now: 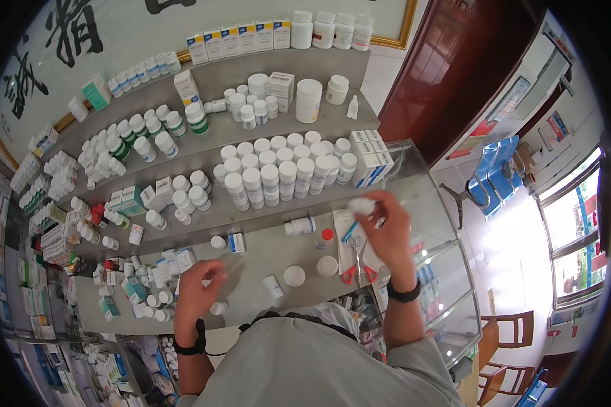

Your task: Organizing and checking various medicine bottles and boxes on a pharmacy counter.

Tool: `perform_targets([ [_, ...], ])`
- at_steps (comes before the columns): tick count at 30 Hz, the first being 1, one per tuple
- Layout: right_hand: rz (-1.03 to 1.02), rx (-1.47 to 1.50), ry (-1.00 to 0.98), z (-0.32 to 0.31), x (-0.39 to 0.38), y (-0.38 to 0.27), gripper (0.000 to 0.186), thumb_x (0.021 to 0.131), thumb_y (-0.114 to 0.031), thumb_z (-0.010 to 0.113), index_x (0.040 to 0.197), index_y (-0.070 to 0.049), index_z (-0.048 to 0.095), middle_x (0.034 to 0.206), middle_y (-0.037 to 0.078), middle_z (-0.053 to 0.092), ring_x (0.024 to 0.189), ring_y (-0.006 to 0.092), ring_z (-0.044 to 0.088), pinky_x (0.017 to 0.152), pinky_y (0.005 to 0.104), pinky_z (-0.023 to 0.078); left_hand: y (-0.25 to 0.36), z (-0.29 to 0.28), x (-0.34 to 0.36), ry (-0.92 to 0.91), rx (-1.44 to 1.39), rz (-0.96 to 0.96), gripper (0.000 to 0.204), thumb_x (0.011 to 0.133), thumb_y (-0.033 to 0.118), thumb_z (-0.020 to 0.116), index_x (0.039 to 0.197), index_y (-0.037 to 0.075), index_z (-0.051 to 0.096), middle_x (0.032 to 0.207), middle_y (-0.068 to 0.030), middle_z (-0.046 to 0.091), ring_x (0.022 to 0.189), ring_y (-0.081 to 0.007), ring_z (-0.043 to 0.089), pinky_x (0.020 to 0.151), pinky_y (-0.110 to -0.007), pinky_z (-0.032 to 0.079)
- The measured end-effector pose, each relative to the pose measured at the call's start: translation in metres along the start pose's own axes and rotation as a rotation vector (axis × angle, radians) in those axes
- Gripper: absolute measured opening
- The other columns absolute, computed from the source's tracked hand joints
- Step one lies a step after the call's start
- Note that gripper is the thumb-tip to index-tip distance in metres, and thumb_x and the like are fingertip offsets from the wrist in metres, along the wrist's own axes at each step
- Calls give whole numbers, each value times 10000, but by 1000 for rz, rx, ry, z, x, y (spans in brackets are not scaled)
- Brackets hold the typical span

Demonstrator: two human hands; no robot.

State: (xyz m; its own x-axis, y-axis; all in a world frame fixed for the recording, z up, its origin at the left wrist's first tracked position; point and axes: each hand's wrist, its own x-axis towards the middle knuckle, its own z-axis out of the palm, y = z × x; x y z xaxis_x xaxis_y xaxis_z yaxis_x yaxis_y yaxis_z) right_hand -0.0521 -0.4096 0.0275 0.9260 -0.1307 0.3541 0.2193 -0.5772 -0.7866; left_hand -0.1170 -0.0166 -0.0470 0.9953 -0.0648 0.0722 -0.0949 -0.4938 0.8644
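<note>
My right hand [390, 234] is raised over the right part of the counter, its fingers closed round a small white bottle [362, 205] blurred by motion. Below it lie scissors with red handles [358, 273] and a pale paper sheet [345, 237]. My left hand [200, 288] hovers over the counter's left part with its fingers loosely curved and apart, holding nothing that shows. Near it are a small white bottle [218, 242], a small blue-and-white box [236, 243] and another white bottle [218, 308]. Between my hands a white bottle [273, 286] lies beside a round white lid [294, 276].
Tiered grey shelves [210, 139] hold many white bottles and boxes. A bottle on its side [300, 226], a red-capped jar [324, 237] and a round white container [327, 266] are on the counter. A glass display case [441, 271] stands right, with blue chairs [493, 173] beyond.
</note>
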Motion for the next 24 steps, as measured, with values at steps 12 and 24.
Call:
perform_targets([
  [12,-211,-125,205,-36,136,44,277,844,-3,710,1114,-41,658,1056,101,712,829,218,636,782,341,527,8,-3,1,87,-34,-59,225,862,21,762,1079,1,704,974,-105,736,852,-187,715,806,-309,582],
  [24,-365,-211,57,-11,168,77,304,861,24,676,1156,-50,680,1076,107,702,861,205,676,808,329,543,-6,-17,-31,216,38,-131,242,871,40,770,1098,2,698,956,-108,735,847,-192,710,795,-305,564],
])
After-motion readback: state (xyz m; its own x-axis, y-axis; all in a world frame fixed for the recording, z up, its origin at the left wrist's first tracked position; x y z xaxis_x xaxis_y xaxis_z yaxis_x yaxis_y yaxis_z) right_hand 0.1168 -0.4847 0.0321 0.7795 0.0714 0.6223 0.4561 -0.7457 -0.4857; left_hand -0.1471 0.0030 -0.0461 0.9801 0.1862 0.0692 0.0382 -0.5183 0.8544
